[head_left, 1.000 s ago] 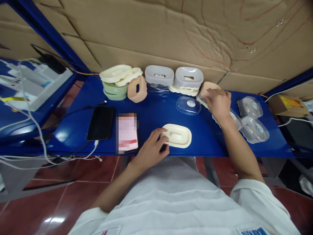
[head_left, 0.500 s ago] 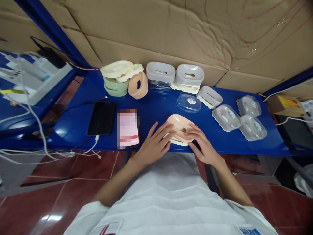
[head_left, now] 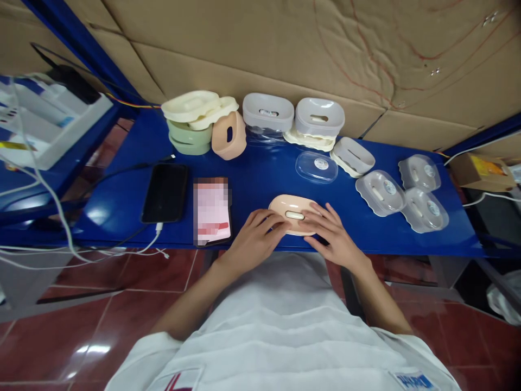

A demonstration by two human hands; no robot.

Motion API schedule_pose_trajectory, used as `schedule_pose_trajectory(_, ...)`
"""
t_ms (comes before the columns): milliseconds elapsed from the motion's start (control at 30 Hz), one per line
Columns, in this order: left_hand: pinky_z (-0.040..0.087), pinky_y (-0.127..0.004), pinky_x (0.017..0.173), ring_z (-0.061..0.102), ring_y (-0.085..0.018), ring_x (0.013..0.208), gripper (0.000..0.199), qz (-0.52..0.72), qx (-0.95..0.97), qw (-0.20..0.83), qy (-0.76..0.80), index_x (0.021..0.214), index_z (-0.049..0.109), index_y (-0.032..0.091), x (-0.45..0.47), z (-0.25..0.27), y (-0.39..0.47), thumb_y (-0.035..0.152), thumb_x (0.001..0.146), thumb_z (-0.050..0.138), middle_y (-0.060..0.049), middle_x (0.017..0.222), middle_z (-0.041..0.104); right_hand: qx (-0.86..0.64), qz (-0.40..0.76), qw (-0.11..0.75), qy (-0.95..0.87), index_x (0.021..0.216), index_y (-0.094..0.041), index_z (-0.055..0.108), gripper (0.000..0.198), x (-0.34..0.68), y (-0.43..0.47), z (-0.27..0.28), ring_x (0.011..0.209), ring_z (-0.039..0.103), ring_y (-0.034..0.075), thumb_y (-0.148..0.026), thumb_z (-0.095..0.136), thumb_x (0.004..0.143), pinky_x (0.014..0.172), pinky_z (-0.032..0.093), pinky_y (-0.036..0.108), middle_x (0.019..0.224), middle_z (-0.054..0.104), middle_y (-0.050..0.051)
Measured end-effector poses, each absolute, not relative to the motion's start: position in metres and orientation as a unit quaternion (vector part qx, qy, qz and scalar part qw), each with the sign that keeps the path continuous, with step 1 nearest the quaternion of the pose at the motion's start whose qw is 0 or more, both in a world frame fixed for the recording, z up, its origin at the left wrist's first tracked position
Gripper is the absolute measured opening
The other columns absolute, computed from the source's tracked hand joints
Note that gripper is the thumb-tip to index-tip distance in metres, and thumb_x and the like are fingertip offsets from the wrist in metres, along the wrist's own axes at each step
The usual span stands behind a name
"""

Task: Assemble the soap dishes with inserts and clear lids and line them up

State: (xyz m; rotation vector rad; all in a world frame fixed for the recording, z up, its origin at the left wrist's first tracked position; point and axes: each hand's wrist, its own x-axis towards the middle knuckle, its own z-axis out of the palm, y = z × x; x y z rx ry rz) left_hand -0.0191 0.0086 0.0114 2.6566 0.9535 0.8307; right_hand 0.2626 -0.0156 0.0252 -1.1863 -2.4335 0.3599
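Note:
A peach soap dish [head_left: 285, 204] lies flat near the table's front edge, and a cream raised bar [head_left: 294, 215] shows through the slot in its floor. My left hand [head_left: 257, 237] grips its left and front side with bent fingers. From the right, my right hand [head_left: 334, 237] holds the other end, some fingers resting over the inside. The dish's underside is hidden. Behind it lies a clear lid [head_left: 316, 167] with a round sticker.
Grey soap dishes [head_left: 268, 120] line the back of the blue table [head_left: 260, 179], beside stacked green trays [head_left: 189, 138] and a peach dish [head_left: 229, 136]. Several lidded dishes [head_left: 380, 193] stand right. Two phones, one dark [head_left: 165, 193] and one lit [head_left: 212, 212], lie left near white cables [head_left: 150, 247].
The peach dish has levelled from a tilt onto the cream piece, whose bar now shows in the slot. My hands have shifted slightly with it, and the view has turned a little.

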Motion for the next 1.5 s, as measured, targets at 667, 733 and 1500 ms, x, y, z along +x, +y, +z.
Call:
schedule_pose_trajectory(667, 0.044, -0.06, 0.126, 0.036, -0.038, 0.162, 0.102, 0.344, 0.803, 0.265, 0.409, 0.172, 0.013, 0.035, -0.018, 0.004, 0.008, 0.036, 0.096, 0.08, -0.019, 0.178, 0.022, -0.471, 0.118, 0.294, -0.823, 0.152, -0.034, 0.061, 0.045, 0.267, 0.012, 0.045, 0.136, 0.063, 0.028, -0.036, 0.062, 0.107, 0.117, 0.055, 0.05, 0.142, 0.065, 0.01)
schedule_pose_trajectory(733, 0.044, -0.058, 0.127, 0.035, -0.037, 0.163, 0.1, 0.334, 0.809, 0.265, 0.404, 0.173, 0.012, 0.037, -0.019, 0.001, 0.009, 0.04, 0.098, 0.078, -0.017, 0.178, 0.025, -0.441, 0.087, 0.294, -0.843, 0.16, -0.036, 0.053, 0.056, 0.255, -0.007, 0.035, 0.142, 0.059, 0.03, -0.031, 0.065, 0.106, 0.119, 0.053, 0.053, 0.144, 0.063, 0.011)
schedule_pose_trajectory(1500, 0.043, -0.055, 0.128, 0.046, -0.033, 0.156, 0.078, 0.329, 0.814, 0.291, 0.38, 0.166, 0.031, 0.034, -0.021, 0.004, 0.013, 0.045, 0.101, 0.073, -0.016, 0.165, 0.042, -0.46, -0.063, 0.297, -0.834, 0.171, -0.033, 0.033, 0.087, 0.232, -0.039, 0.006, 0.153, 0.052, 0.03, -0.022, 0.078, 0.097, 0.123, 0.053, 0.052, 0.158, 0.061, 0.012)
